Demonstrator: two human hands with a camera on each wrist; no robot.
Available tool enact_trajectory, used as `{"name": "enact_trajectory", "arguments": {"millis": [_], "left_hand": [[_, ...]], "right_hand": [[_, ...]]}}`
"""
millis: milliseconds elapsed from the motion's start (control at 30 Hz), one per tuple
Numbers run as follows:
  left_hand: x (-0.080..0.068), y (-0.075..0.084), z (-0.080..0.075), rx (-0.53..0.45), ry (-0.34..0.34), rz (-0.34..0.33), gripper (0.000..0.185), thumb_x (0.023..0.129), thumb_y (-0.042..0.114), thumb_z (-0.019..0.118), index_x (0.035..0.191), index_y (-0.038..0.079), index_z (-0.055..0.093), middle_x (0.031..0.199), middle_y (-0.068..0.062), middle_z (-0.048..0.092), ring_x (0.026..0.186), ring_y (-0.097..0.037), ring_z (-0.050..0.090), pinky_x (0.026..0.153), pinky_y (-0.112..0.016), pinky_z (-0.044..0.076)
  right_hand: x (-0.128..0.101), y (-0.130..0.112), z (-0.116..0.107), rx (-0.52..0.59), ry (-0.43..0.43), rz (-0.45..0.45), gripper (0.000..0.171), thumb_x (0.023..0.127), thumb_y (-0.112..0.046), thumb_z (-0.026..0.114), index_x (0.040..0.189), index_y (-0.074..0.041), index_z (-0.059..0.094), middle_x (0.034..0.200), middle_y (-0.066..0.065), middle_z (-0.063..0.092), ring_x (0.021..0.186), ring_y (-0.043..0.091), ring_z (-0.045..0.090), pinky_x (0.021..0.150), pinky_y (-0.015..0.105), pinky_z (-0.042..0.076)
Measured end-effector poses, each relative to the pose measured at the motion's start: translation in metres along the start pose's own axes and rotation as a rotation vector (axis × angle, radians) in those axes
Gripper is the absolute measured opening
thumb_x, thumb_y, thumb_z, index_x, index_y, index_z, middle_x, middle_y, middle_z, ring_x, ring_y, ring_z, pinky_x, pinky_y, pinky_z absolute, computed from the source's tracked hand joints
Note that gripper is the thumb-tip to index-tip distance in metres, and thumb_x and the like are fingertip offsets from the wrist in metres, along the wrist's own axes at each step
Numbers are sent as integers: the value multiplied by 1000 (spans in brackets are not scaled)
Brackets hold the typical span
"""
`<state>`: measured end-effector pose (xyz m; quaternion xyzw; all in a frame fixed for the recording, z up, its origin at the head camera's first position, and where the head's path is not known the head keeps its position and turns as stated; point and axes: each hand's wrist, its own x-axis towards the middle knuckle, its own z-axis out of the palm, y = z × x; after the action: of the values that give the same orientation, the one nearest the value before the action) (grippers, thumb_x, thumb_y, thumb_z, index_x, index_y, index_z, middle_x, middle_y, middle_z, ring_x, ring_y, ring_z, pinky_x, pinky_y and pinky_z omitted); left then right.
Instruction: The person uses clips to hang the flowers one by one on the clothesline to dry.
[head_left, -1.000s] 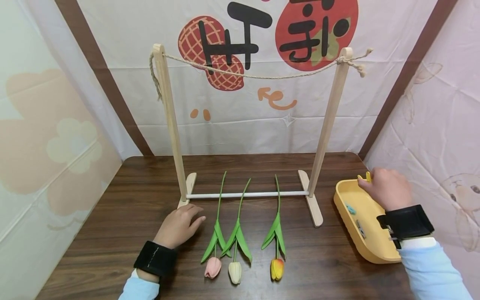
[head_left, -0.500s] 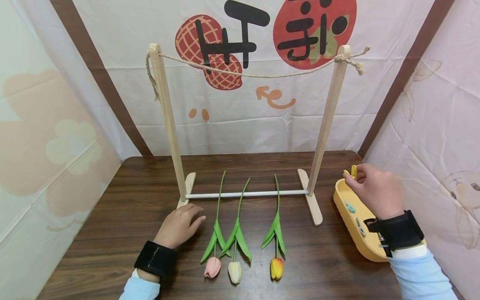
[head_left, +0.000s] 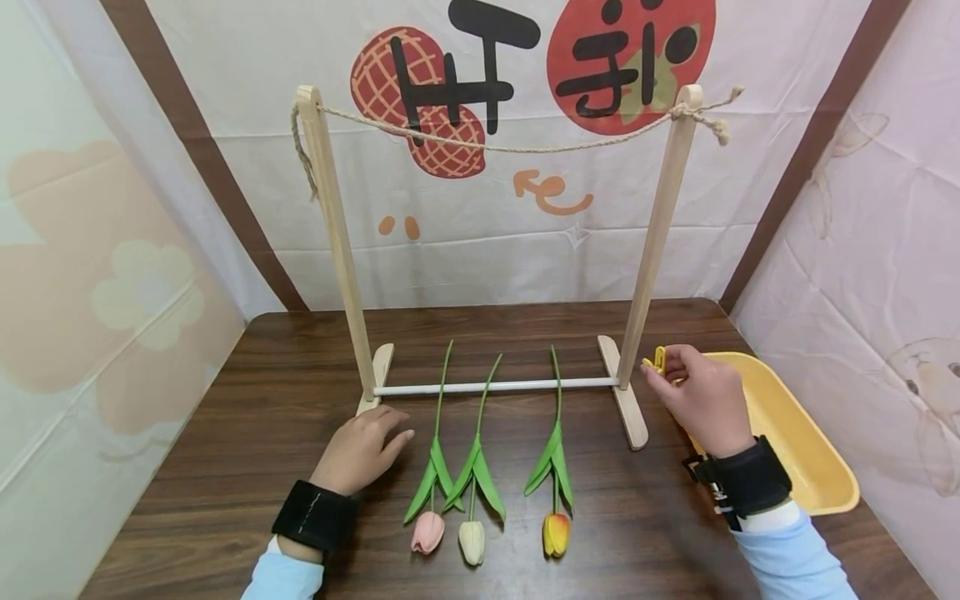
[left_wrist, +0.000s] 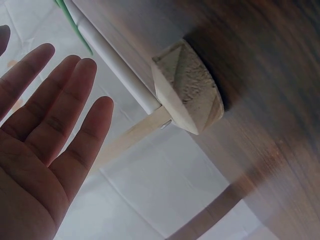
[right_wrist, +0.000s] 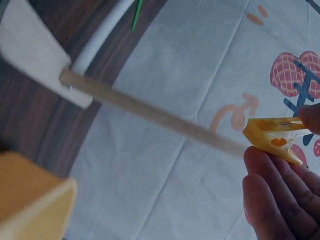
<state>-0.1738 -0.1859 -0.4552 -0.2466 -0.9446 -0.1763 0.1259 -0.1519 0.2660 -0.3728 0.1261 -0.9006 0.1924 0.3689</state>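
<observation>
**Yellow peg in right hand, three tulips laid out**

Right hand [head_left: 701, 400] pinches a small yellow clothes peg [head_left: 658, 360] between thumb and fingertips, held above the table just beside the right foot of the wooden rack [head_left: 660, 225], between that foot and the yellow tray [head_left: 813, 454]. The right wrist view shows the peg [right_wrist: 275, 137] gripped at its tail end, nose pointing away from the fingers [right_wrist: 272, 195].

Handling, as a judgement: the peg looks like light, stiff plastic with a spring, smooth enough to slip if held loosely. Best taken by the two tail wings, where a squeeze opens the nose. Small, so a fingertip pinch suits it rather than a full grasp.

Left hand [head_left: 358, 450] lies on the table near the front left foot of the rack, fingers relaxed and nearly straight, holding nothing. The left wrist view shows the palm [left_wrist: 35, 150] spread, clear of the rack's foot [left_wrist: 187, 95].

Tulips (artificial, by the look of them) probably handle light and bendy; the stem would be the place to take them, not the head.

Count:
- pegs visible: one
- tulips: three, lying side by side towards the front edge, heads nearest the person: pink [head_left: 427, 532], cream [head_left: 471, 542], orange [head_left: 555, 533]
- rack: one, two uprights, one white crossbar [head_left: 495, 387], one rope [head_left: 510, 150] strung across the top
- tray: one, at the right edge of the table [head_left: 262, 375]; contents hidden from here
</observation>
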Motion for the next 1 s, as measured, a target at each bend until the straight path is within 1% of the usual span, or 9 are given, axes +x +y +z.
{"name": "enact_trajectory", "arguments": {"millis": [167, 333, 467, 733, 867, 1000], "left_hand": [[0, 1, -1, -4, 3, -3, 25, 91, 20, 71, 109, 3, 71, 102, -8, 67, 94, -25, 65, 80, -44, 51], [1, 0, -1, -8, -13, -14, 26, 92, 22, 69, 111, 3, 70, 104, -8, 67, 96, -25, 65, 81, -45, 50], [0, -1, 0, -5, -11, -13, 26, 92, 22, 70, 110, 3, 71, 103, -8, 67, 96, -25, 65, 81, -44, 50], [1, 1, 2, 1, -8, -14, 25, 90, 20, 71, 110, 4, 71, 102, -8, 67, 94, -25, 65, 80, -44, 51], [2, 2, 3, 2, -15, -16, 25, 91, 20, 71, 110, 4, 71, 102, -8, 67, 94, -25, 65, 80, -44, 51], [3, 3, 3, 5, -16, -9, 26, 91, 21, 71, 109, 3, 71, 102, -8, 67, 94, -25, 65, 80, -44, 51]], "right_hand": [[-7, -4, 13, 61, -41, 48, 27, 74, -13, 83, 86, 3, 65, 70, 10, 67, 57, 20, 63, 53, 41, 51], [-16, -6, 24, 109, -69, 99, 25, 76, -15, 82, 86, 0, 64, 70, 7, 66, 58, 17, 63, 54, 38, 52], [-23, -8, 31, 136, -81, 146, 25, 76, -16, 83, 85, -2, 63, 70, 4, 66, 59, 15, 62, 54, 34, 51], [-35, -9, 39, 217, -140, 261, 24, 78, -14, 81, 87, -4, 61, 73, 5, 67, 62, 15, 63, 56, 31, 51], [-39, -8, 42, 262, -140, 295, 22, 78, -12, 80, 87, -5, 61, 73, 4, 68, 63, 15, 64, 56, 28, 51], [-42, -7, 45, 333, -132, 314, 20, 78, -7, 78, 88, -4, 61, 75, 5, 70, 65, 16, 65, 58, 22, 50]]}}
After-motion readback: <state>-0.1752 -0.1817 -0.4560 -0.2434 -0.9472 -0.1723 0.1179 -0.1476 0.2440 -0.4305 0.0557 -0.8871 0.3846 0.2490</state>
